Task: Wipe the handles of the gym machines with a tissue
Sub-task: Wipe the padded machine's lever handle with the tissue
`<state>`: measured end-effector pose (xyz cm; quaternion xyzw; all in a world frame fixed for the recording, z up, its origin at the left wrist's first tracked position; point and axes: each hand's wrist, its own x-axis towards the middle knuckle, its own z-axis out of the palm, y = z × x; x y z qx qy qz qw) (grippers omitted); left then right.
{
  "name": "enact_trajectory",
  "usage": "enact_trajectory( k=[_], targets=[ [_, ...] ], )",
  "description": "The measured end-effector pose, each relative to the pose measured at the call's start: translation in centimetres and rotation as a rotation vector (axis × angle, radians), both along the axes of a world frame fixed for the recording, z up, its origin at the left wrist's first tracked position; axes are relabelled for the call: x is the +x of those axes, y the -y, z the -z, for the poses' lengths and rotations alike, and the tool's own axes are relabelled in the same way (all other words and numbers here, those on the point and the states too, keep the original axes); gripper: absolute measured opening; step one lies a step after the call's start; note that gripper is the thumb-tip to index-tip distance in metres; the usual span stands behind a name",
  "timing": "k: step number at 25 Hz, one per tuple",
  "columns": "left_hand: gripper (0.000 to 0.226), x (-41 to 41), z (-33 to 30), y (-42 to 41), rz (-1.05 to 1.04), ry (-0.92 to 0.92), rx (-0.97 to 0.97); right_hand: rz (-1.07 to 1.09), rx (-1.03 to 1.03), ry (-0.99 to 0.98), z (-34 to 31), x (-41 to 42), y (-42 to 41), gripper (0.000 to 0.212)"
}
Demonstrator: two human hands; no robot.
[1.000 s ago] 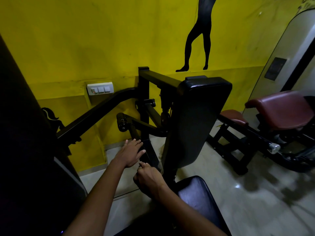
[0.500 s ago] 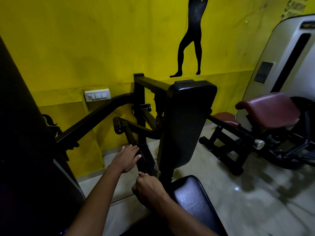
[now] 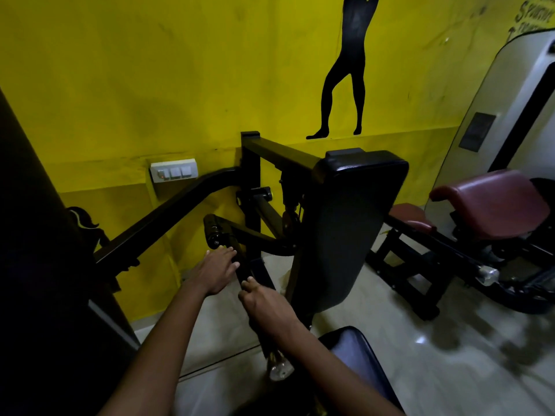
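A black machine handle [image 3: 244,273] slopes from a black end cap [image 3: 213,232] down to a chrome tip [image 3: 280,369], left of the upright black back pad [image 3: 345,229]. My left hand [image 3: 214,271] lies flat with straight fingers against the upper part of the handle, just below the end cap. My right hand [image 3: 265,307] grips the handle lower down, fingers curled round it, above the chrome tip. No tissue shows; anything inside my right fist is hidden.
The black seat pad [image 3: 357,355] is under my right forearm. A maroon-padded machine [image 3: 492,202] stands at the right on the pale tiled floor [image 3: 420,370]. The yellow wall [image 3: 150,85] with a switch plate [image 3: 174,173] is close behind. A dark column [image 3: 36,265] fills the left.
The view has tilted down a little, bringing the chrome tip below my right hand into sight. My left hand has edged up the handle toward the end cap. My right hand keeps its grip.
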<state>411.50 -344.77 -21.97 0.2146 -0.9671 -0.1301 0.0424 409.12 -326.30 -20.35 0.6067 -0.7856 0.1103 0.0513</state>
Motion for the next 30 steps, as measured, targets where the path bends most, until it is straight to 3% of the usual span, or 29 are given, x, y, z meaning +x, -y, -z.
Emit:
enact_trajectory(
  k=[5, 10, 15, 20, 24, 30],
  targets=[
    [0.049, -3.1, 0.5, 7.1, -0.010, -0.010, 0.016, 0.021, 0.039, 0.050, 0.8, -4.1, 7.2, 0.034],
    [0.046, -6.7, 1.7, 13.4, 0.021, -0.009, 0.024, 0.027, 0.070, -0.032, 2.0, -8.4, 14.6, 0.046],
    [0.042, -9.3, 3.0, 17.0, 0.117, -0.044, 0.052, 0.012, 0.139, -0.130, 4.6, -10.9, 20.1, 0.038],
    [0.040, -9.7, 4.8, 17.7, 0.155, -0.088, 0.135, 0.020, 0.347, -0.289, 5.7, -9.2, 20.4, 0.017],
    [0.042, -9.8, 4.6, 17.1, 0.163, -0.047, 0.151, 0.053, 0.366, -0.348, 6.1, -8.7, 20.4, 0.021],
    [0.047, -9.3, 4.7, 14.1, 0.144, -0.015, 0.069, 0.039, 0.429, -0.388, 5.5, -7.2, 17.3, 0.010]
  ],
)
